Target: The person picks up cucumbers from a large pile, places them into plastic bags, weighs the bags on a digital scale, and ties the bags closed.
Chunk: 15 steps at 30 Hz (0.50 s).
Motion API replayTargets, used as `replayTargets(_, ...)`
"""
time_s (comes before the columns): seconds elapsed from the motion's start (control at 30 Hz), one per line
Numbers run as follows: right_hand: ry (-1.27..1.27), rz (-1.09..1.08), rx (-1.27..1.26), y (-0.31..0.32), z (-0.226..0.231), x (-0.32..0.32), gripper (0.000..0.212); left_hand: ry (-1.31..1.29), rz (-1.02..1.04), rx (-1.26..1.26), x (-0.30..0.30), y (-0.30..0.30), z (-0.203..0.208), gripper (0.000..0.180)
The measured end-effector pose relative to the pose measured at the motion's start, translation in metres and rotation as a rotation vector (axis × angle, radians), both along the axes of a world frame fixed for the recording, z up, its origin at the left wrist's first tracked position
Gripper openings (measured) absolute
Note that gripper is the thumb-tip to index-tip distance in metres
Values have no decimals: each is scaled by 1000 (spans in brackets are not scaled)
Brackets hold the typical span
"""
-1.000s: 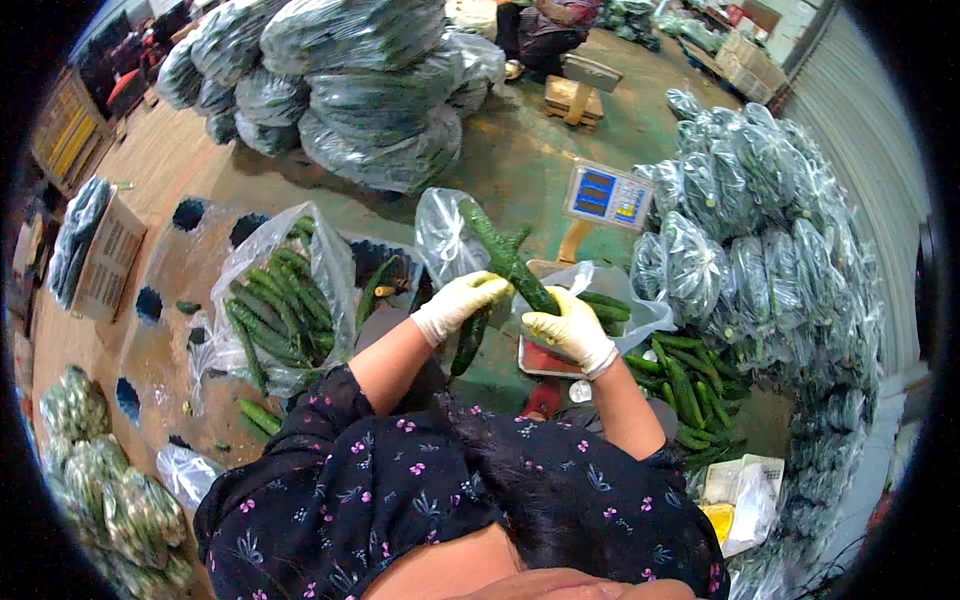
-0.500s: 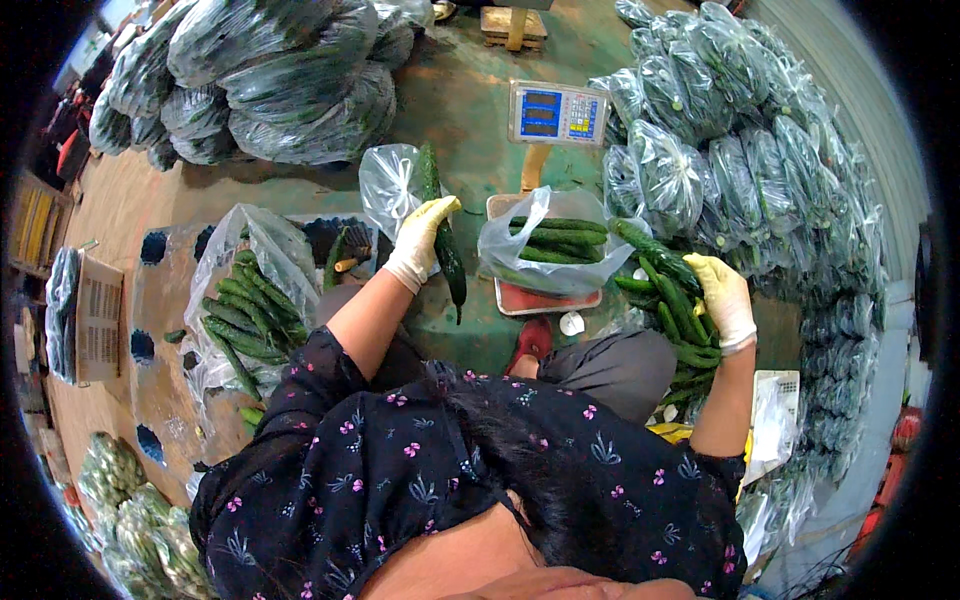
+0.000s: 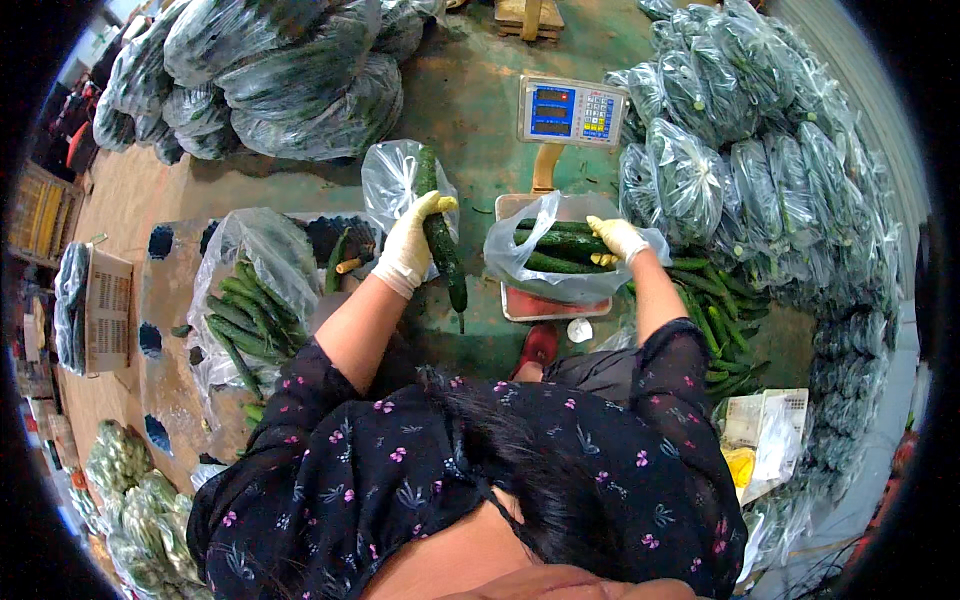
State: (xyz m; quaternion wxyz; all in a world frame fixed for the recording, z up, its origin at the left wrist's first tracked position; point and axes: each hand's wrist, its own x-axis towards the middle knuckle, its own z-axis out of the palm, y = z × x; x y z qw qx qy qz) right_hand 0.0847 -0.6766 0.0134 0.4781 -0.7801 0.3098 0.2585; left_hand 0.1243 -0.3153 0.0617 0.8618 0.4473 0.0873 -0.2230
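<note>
Nearest you, on the left, an open clear bag of cucumbers sits on a cardboard sheet laid on the green floor. On the right, loose cucumbers lie heaped beside your right arm, with a white carton just near of them.

Your gloved left hand is clenched around a long dark cucumber, held lengthwise in front of a small empty clear bag. Your gloved right hand reaches into the mouth of a clear bag partly filled with cucumbers; its fingers rest on the cucumbers, but you cannot tell whether they grip one. That bag sits on the red scale tray, whose display head stands just beyond.

Farther off, packed bags rise in stacks: one pile far left, another along the right, hemming in the scale.
</note>
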Motion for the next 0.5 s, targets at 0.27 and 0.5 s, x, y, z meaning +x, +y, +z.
replayTargets(0.27, -262, 100, -644, -37, -78, -24, 59, 11, -24, -33, 5, 7, 10, 31)
replayTargets(0.5, -120, 254, -555, -28, -18, -30, 60, -32, 14, -69, 9, 4, 11, 32)
